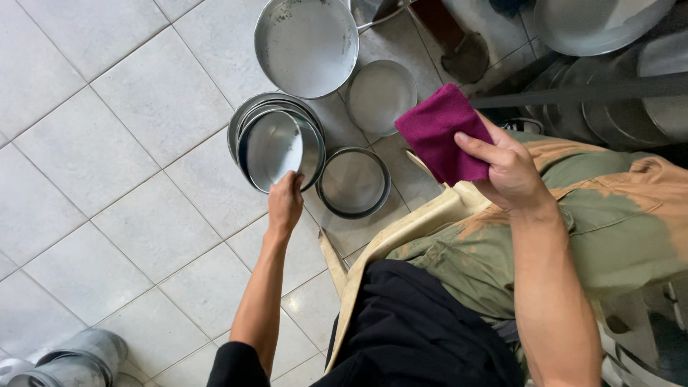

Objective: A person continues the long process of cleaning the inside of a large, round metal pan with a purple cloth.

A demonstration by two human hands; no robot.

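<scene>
The left hand [285, 202] reaches down to a stack of shallow round metal pans [276, 140] on the pale tiled floor [107, 143], fingers curled over the near rim of the topmost pan, which sits tilted in the stack; the thumb seems to press the inner face, though the angle hides it. Lifting cleanly calls for a firm pinch so the pans beneath stay put. The right hand [505, 168] is closed on a folded magenta cloth [441, 132], thumb on top, held above the lap, well apart from the stack.
</scene>
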